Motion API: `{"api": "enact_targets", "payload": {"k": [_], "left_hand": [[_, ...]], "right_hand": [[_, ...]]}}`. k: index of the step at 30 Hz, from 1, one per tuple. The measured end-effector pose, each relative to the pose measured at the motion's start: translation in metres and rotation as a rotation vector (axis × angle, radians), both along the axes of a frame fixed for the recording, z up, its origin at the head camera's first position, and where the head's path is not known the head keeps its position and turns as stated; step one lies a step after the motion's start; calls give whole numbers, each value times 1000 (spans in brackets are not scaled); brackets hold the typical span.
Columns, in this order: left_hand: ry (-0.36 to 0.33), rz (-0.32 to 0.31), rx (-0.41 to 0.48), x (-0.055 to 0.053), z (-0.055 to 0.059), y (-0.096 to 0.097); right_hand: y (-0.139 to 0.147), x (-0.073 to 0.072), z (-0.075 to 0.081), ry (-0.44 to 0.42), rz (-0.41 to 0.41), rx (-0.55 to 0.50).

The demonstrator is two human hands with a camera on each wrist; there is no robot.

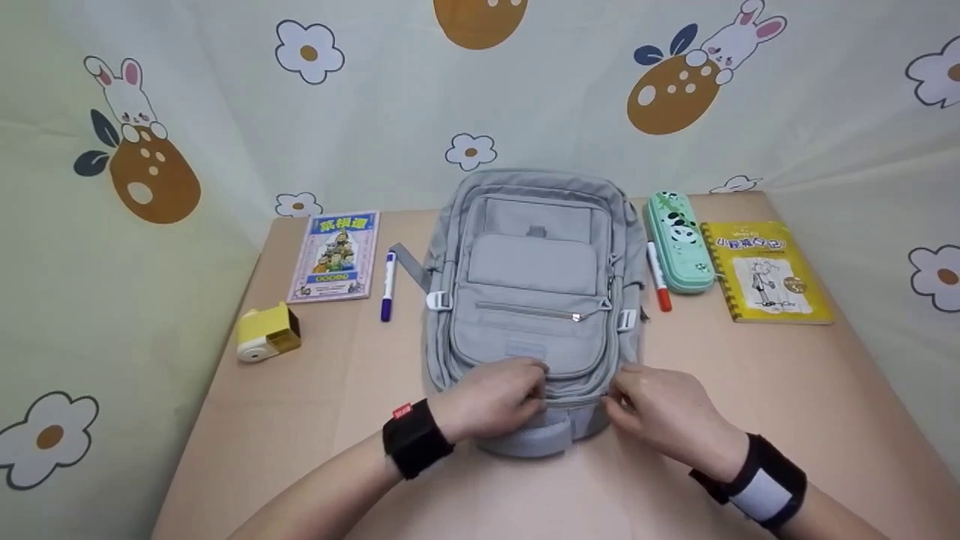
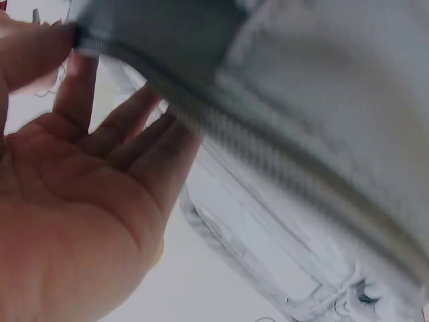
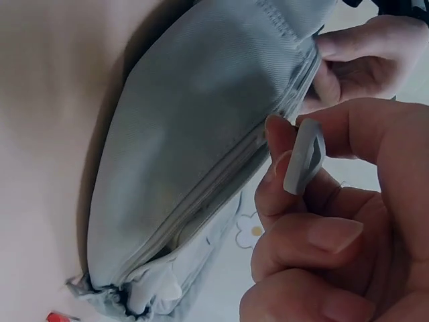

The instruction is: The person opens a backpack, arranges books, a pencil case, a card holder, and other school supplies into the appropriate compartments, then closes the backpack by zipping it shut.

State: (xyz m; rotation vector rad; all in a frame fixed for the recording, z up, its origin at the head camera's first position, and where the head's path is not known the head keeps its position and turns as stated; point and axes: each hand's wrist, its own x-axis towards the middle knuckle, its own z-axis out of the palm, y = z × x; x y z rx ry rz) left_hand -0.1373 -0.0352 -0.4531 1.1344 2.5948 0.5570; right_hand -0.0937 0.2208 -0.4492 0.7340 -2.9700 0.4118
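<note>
A grey backpack [image 1: 532,264] lies on its back at the middle of the table, its bottom end toward the back cloth or front not marked. At its near end my left hand [image 1: 491,397] pinches the fabric edge along a zipper [image 2: 268,157] between thumb and forefinger, the other fingers spread beneath in the left wrist view. To the right, my right hand [image 1: 670,411] is at the bag's near right corner. The right wrist view has its thumb and forefinger pinching a grey zipper pull [image 3: 305,157], with the zipper partly parted farther along.
Left of the bag are a pink-bordered book [image 1: 335,256], a blue marker [image 1: 388,285] and a yellow pencil sharpener [image 1: 268,332]. On the right lie a red marker [image 1: 658,277], a green panda pencil case [image 1: 680,241] and a yellow spiral notebook [image 1: 766,272]. A patterned cloth stands behind.
</note>
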Motion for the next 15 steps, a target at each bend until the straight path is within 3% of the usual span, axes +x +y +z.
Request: {"api": "enact_targets", "payload": {"k": [15], "left_hand": [[9,47,18,0,-2,1]], "right_hand": [[-46,2,-4,115,139,-41]]}}
